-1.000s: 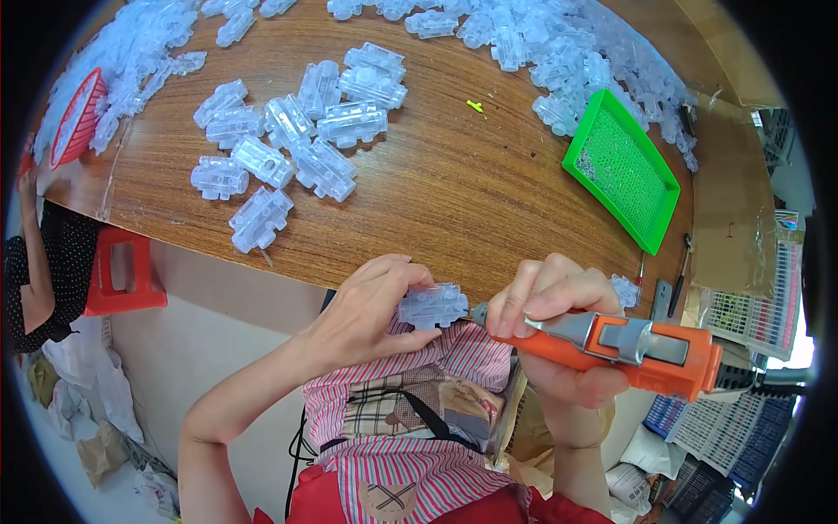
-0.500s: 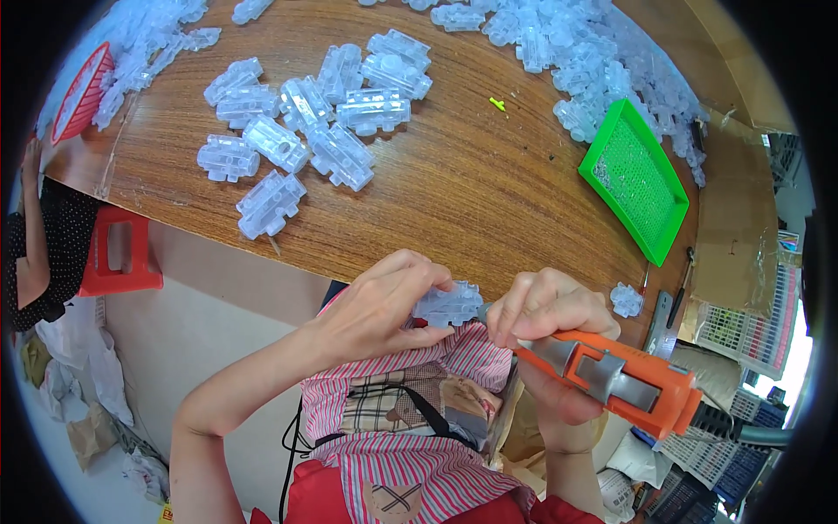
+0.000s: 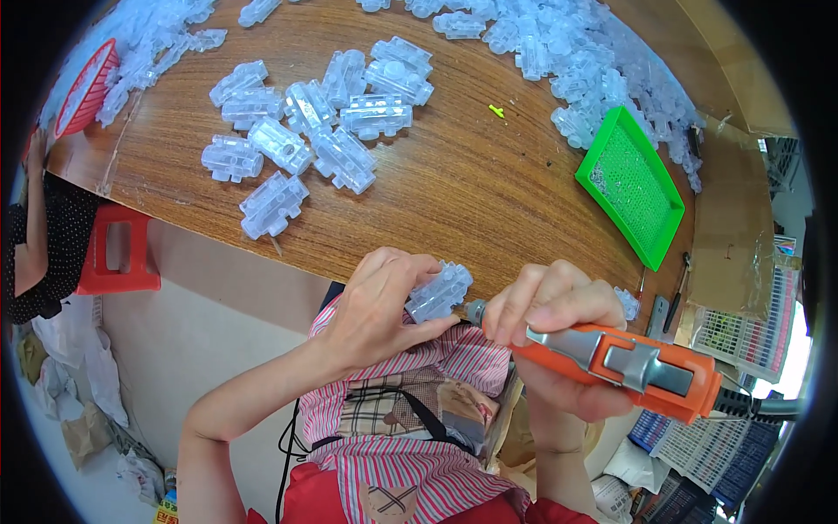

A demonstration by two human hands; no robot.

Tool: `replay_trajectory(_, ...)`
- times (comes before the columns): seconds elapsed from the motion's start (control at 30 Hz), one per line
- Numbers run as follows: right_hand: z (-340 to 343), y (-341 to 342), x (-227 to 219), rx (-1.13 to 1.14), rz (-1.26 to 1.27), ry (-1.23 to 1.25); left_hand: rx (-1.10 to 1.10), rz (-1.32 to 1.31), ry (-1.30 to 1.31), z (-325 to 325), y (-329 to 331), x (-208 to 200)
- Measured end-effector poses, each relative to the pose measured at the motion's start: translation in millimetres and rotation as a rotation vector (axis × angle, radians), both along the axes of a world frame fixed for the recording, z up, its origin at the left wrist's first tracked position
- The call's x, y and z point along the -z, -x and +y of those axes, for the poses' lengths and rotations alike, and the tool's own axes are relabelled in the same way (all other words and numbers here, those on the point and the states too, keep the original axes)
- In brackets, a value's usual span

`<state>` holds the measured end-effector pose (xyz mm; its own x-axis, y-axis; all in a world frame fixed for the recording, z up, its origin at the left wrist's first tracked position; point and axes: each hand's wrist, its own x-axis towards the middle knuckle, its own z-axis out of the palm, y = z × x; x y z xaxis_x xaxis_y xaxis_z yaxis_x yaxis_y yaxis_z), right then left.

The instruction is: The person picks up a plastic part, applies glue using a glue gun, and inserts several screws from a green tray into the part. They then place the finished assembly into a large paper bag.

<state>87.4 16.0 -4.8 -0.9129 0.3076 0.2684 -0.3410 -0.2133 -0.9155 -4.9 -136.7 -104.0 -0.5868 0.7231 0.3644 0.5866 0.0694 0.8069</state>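
My left hand (image 3: 377, 301) is closed round a clear plastic part (image 3: 441, 291), a ribbed cylinder with small knobs, at the table's front edge. My right hand (image 3: 559, 336) grips an orange electric screwdriver (image 3: 668, 371) with a silver lever and a black cord. Its metal nose (image 3: 475, 312) points left and lies close against the part's lower right side. Whether the bit touches the plastic is too small to tell. Beyond my left hand, several similar clear parts (image 3: 345, 157) lie in a loose group on the wooden table (image 3: 471, 192).
A large heap of clear parts (image 3: 602, 70) covers the far right; another heap lies far left beside a red basket (image 3: 87, 92). Right of centre sits a green tray (image 3: 630, 188) of small metal bits. A single clear part (image 3: 627, 302) rests behind the screwdriver. A person's arm (image 3: 33, 210) shows at left.
The plastic part has tilted, its right end turning up and away, and shifted slightly left. The screwdriver has swung to a flatter angle, with its rear end further right and higher.
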Motion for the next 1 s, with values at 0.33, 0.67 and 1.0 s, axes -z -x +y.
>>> replay_trajectory(0.33, 2.5, 1.8, 20.7, -0.111, 0.035, -0.089, -0.01, 0.066, -0.089, -0.8, -2.1, 4.3)
replay_trajectory(0.67, 10.4, 5.6, 19.5, -0.156, 0.073, -0.203, -0.062, 0.065, -0.033, 2.5, -8.6, 0.4)
replay_trajectory(1.0, 36.7, 8.9, -10.7, -0.011, 0.233, -0.078, -0.156, 0.015, 0.248, 14.8, -7.7, -38.1)
